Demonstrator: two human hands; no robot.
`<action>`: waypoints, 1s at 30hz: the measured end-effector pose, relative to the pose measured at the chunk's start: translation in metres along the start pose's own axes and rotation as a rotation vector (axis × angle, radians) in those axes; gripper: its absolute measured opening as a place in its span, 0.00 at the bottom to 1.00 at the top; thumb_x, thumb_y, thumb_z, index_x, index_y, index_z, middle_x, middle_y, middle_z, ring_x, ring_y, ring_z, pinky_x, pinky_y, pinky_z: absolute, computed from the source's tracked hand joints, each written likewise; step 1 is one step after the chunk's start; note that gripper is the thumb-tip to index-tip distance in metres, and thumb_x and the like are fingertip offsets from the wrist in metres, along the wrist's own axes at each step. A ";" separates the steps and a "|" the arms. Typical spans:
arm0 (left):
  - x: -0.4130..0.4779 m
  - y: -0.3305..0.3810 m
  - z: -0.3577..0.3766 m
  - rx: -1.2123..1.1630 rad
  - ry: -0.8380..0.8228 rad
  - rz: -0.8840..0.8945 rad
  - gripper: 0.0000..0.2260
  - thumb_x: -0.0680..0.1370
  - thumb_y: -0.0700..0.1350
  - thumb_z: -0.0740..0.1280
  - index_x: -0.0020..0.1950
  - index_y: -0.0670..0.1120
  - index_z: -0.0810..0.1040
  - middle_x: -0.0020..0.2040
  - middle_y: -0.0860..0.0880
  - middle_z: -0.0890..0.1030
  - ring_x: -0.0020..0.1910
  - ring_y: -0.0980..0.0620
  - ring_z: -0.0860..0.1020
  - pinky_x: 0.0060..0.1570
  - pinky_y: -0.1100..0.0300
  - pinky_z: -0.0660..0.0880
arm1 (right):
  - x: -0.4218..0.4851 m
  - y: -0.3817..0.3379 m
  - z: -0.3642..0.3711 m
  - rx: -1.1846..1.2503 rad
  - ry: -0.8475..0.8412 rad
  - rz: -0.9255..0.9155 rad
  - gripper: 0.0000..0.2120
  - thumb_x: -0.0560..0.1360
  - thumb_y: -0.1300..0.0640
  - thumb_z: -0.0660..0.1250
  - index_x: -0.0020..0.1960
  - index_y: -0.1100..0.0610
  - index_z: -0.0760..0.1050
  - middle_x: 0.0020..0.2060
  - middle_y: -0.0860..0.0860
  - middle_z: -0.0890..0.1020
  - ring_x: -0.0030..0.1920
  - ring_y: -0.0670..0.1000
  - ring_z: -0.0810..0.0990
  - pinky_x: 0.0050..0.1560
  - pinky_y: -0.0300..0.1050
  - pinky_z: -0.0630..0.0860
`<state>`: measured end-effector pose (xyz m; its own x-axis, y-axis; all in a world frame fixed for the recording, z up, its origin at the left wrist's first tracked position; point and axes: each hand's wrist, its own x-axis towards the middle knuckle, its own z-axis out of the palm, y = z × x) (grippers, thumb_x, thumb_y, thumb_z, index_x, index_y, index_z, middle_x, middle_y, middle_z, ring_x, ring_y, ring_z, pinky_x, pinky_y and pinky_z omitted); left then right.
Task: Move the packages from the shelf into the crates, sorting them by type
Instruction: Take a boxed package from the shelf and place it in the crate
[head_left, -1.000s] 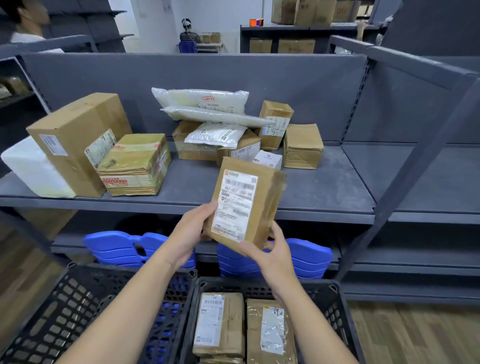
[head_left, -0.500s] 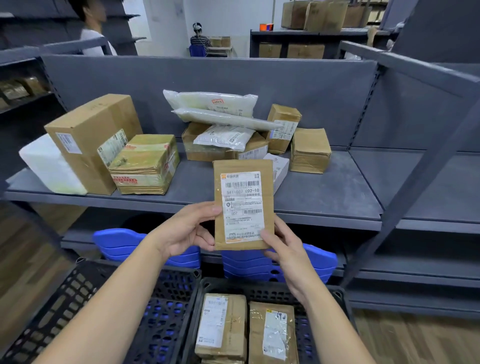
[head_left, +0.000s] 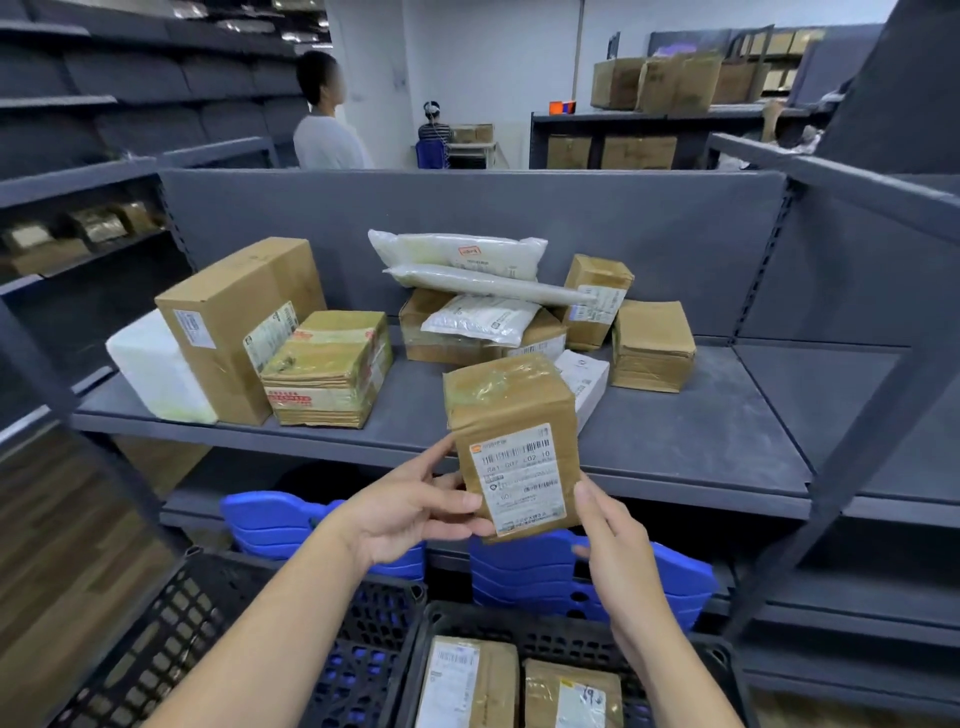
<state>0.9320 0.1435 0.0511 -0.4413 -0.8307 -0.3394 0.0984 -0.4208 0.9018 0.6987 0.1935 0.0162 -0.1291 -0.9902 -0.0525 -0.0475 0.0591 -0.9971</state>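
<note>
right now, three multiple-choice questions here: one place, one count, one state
1. Where is the white foam box? A) left end of the shelf B) in a crate C) on the floor
2. How many brown boxes show in the right crate? A) none B) two C) five
3. The labelled box is: A) lying on the shelf B) held in both hands C) in a crate
Answers: 1 A, beside the big carton; 2 B, two lie side by side; 3 B, left hand and right hand grip it.
</note>
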 end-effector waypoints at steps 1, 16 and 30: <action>0.000 -0.001 0.000 0.013 -0.003 -0.004 0.37 0.76 0.28 0.71 0.79 0.53 0.66 0.66 0.40 0.83 0.52 0.37 0.87 0.40 0.58 0.84 | 0.000 -0.003 0.000 0.016 -0.005 0.008 0.14 0.86 0.43 0.57 0.66 0.32 0.77 0.61 0.33 0.79 0.62 0.33 0.76 0.68 0.52 0.76; 0.006 -0.003 -0.002 -0.197 0.096 0.197 0.24 0.70 0.64 0.78 0.55 0.47 0.86 0.73 0.49 0.77 0.59 0.42 0.83 0.48 0.47 0.82 | -0.003 -0.011 -0.001 0.199 -0.150 0.210 0.19 0.84 0.38 0.59 0.66 0.42 0.82 0.56 0.43 0.87 0.59 0.54 0.85 0.55 0.53 0.81; 0.010 -0.013 0.000 -0.120 0.129 0.212 0.24 0.75 0.40 0.76 0.70 0.53 0.80 0.73 0.46 0.78 0.63 0.43 0.83 0.66 0.35 0.75 | 0.005 0.004 -0.001 0.292 -0.111 0.156 0.16 0.82 0.51 0.68 0.69 0.48 0.81 0.61 0.49 0.86 0.65 0.53 0.83 0.72 0.60 0.75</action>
<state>0.9260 0.1406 0.0364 -0.2833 -0.9412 -0.1841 0.2846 -0.2658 0.9211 0.6967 0.1891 0.0123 -0.0028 -0.9809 -0.1947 0.2513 0.1878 -0.9495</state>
